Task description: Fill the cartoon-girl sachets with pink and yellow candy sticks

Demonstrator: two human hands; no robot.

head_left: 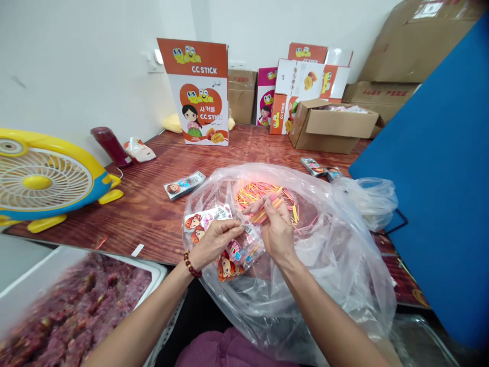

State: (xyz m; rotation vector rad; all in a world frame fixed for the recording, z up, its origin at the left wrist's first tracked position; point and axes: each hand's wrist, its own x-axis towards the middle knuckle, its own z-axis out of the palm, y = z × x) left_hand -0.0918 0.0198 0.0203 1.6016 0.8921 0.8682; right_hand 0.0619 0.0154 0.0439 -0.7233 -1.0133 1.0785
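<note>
My left hand (217, 239), with a beaded bracelet at its wrist, pinches the upper edge of a small clear printed packet (240, 251). My right hand (278, 229) is closed around a few thin yellow and pink sticks (263, 215), close above that packet. Under both hands spreads a large clear plastic bag (321, 270). A heap of loose pink and yellow sticks (254, 193) lies in its mouth. More printed packets (194, 224), with cartoon red-haired figures, lie beside and below my left hand.
A yellow and blue fan (49, 178) stands at the left, above a white tub (158, 275) of dark red stuff. Small printed packs (185, 184) lie on the wooden table (145, 204). Behind are a CC Stick box (206, 102) and an open carton (340, 127). A blue panel (431, 168) borders the right.
</note>
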